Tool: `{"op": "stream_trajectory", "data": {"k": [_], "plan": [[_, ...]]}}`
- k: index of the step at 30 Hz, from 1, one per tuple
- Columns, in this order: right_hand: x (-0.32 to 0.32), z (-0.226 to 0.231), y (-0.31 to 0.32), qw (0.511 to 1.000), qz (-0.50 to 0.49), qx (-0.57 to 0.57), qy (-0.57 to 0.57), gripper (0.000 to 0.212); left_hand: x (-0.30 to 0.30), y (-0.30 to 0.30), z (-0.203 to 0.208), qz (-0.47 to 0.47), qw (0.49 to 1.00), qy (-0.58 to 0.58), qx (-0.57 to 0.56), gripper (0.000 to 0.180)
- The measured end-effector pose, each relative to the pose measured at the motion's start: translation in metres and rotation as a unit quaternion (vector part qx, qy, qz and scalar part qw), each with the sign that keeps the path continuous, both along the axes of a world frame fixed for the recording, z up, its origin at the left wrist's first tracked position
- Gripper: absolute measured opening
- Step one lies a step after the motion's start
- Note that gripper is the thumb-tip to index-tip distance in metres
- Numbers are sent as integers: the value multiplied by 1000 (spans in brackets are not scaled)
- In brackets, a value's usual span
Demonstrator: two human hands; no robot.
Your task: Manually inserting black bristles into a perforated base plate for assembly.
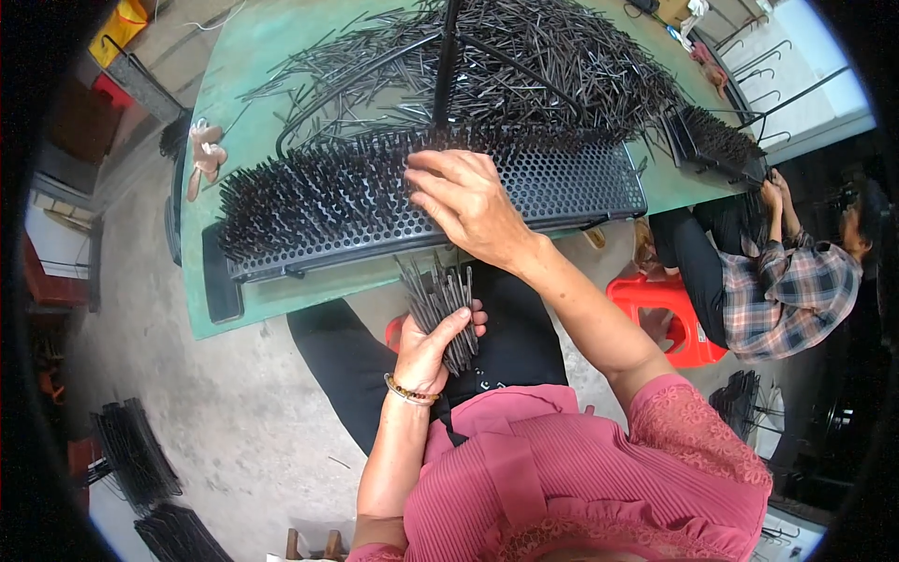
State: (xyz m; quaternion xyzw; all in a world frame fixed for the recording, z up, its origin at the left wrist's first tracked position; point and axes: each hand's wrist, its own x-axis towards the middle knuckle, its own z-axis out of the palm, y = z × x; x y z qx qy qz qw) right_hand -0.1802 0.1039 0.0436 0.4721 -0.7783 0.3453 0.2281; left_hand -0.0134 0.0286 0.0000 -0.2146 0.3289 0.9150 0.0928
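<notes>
My left hand (433,339) is closed round a bundle of thin dark rods (435,295), held upright above my lap. Over the middle of a black perforated rack (581,187) is my right hand (468,201), palm down with its fingers pointing left. Its fingertips are blurred against the dark rods (309,197) standing in the rack's holes, so whether they pinch a rod is unclear. Those standing rods fill the left and middle of the rack densely. Toward the right end, bare holes show. A black upright post (448,80) rises behind the rack.
Behind the rack, a large heap of loose dark rods (562,66) covers the green table (253,103). A dark shallow tray (222,281) lies at the rack's left end. On the right, a co-worker (777,281) sits by a second rack (721,140) and a red stool (660,314).
</notes>
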Motion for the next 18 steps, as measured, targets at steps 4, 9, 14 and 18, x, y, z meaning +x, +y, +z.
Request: {"op": "stream_trajectory", "data": {"k": [4, 9, 14, 18], "plan": [[8, 17, 13, 999, -6, -36, -25, 22, 0, -1, 1, 9, 1000, 4, -5, 22], [31, 32, 39, 885, 16, 53, -463, 25, -3, -1, 13, 16, 999, 41, -7, 24], [19, 30, 47, 852, 65, -149, -498, 15, -19, 2, 17, -27, 999, 35, -21, 23], [-3, 48, 42, 906, 15, -222, -360, 15, -39, 5, 23, -27, 999, 31, -35, 23]]}}
